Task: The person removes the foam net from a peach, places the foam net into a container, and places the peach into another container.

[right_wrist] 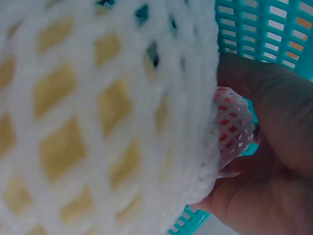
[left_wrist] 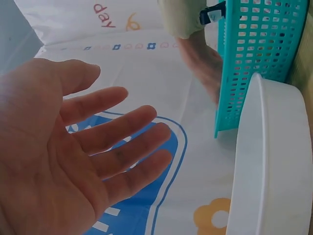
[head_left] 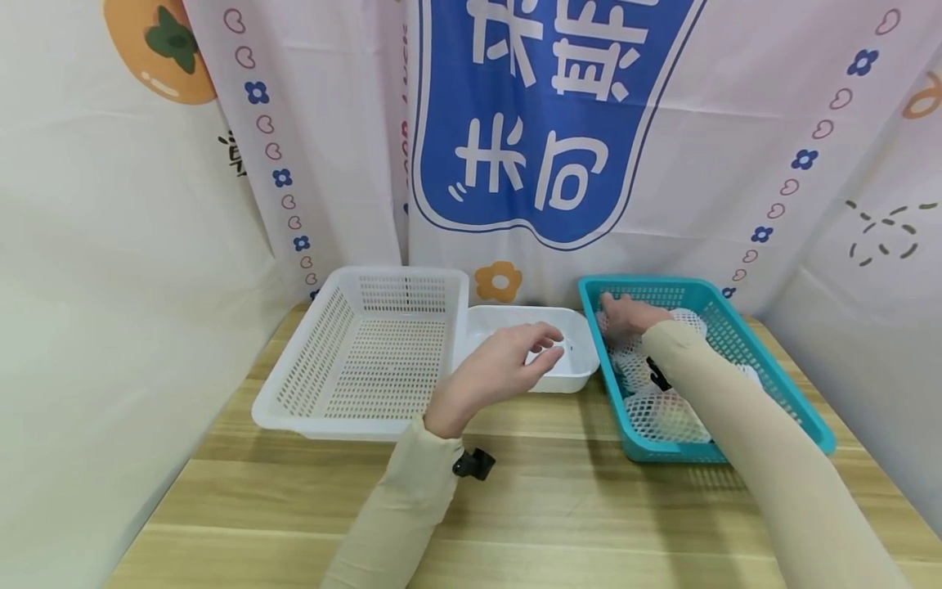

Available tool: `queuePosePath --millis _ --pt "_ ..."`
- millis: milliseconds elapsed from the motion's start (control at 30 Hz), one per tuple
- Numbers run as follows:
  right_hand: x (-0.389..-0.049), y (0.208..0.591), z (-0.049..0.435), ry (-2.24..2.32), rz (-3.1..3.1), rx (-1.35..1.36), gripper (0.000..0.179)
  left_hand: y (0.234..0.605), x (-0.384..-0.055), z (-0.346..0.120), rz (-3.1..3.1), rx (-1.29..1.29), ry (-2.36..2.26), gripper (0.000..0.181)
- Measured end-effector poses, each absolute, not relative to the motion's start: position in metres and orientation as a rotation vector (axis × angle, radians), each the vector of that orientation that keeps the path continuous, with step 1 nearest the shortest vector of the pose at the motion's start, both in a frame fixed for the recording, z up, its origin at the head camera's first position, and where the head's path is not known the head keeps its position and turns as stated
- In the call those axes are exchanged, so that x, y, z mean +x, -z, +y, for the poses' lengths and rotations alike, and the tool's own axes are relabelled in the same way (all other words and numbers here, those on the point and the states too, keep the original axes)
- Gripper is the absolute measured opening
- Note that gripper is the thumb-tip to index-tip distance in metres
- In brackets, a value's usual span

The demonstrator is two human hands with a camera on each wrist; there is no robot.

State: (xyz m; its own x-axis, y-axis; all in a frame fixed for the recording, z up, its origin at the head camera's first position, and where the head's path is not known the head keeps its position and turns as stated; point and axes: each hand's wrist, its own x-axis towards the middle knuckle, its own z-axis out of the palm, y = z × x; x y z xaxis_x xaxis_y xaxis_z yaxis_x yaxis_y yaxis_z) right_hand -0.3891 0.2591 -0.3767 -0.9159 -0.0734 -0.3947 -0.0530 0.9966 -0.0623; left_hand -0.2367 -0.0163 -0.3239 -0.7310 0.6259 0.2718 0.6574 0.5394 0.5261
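My right hand [head_left: 625,315] reaches down inside the far left corner of the teal basket [head_left: 640,446]. In the right wrist view, its thumb and fingers [right_wrist: 234,208] lie either side of a red fruit in a foam net [right_wrist: 232,125]. A large yellow fruit in a white foam net [right_wrist: 83,117] hides the fingertips, so I cannot tell whether they grip the red one. My left hand [head_left: 508,360] hovers over the small white tray [head_left: 581,376], palm facing inward. Its fingers are spread and relaxed in the left wrist view, with nothing held.
A large white basket [head_left: 272,409] stands left of the small tray, its slotted bottom showing. More netted fruit [head_left: 666,415] lies in the teal basket, partly under the right forearm. A printed cloth [head_left: 338,147] hangs right behind the containers on the wooden table [head_left: 559,507].
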Motion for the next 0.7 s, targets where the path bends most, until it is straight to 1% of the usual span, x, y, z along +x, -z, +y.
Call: queuePosePath --millis 67,233,333,433,567,700 --pt "-0.389 0.377 0.259 0.075 2.724 -0.09 0.071 0.326 -0.237 -0.016 -2.728 -1.118 0.99 0.031" --pt "-0.393 0.378 0.261 0.087 2.733 -0.125 0.087 0.332 -0.241 -0.012 -2.759 -1.092 1.07 0.031" --pt "-0.392 0.371 0.263 0.121 2.749 -0.168 0.095 0.336 -0.243 -0.007 -2.772 -1.097 1.099 0.031" --pt "-0.386 0.358 0.265 0.185 2.763 -0.215 0.1 0.339 -0.245 -0.002 -2.771 -1.109 1.103 0.03" --pt "-0.379 0.339 0.271 0.278 2.818 -0.283 0.091 0.343 -0.249 0.005 -2.761 -1.141 1.092 0.028" --pt "-0.372 0.325 0.272 0.341 2.879 -0.368 0.071 0.346 -0.253 0.008 -2.796 -1.134 1.072 0.029"
